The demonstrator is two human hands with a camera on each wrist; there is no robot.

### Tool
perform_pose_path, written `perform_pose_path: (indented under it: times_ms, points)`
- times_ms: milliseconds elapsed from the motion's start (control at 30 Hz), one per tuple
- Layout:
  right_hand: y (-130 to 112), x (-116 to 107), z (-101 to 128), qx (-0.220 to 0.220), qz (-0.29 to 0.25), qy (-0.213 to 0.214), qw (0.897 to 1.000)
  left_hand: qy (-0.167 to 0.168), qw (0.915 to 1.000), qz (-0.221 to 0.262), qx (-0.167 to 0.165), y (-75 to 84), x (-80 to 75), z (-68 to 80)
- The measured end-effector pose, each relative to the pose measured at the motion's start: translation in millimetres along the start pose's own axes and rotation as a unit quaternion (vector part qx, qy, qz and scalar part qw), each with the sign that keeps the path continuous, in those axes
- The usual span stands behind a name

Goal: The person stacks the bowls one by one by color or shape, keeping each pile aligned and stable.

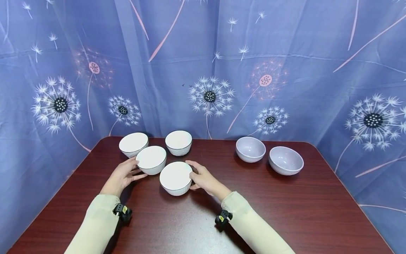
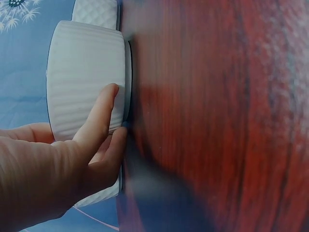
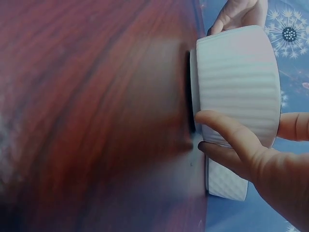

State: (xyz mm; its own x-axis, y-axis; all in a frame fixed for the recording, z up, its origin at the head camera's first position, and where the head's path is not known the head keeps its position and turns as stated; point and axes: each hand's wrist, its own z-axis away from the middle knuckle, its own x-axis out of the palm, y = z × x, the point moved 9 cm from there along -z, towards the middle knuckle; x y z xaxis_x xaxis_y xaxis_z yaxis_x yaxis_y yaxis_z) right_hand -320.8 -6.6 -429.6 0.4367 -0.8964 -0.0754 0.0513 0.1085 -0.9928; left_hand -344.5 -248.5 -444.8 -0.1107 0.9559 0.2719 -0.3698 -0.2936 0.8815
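While four white bowls and two lilac bowls are carried by the bench, one white bowl each is held: ribbed bowl by the left hand, nearest bowl by the right hand.

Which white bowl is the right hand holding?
The right hand holds the front white bowl, the one closest to the person. The other three white bowls sit farther back.
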Motion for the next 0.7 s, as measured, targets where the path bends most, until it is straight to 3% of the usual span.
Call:
perform_pose_path:
  times_ms: [700]
  points:
    - [3.8, 3.1, 2.2, 0.002, -0.013, -0.024, 1.0, 0.01, 0.9998, -0.013, 0.009, 1.1, -1.1, 1.0]
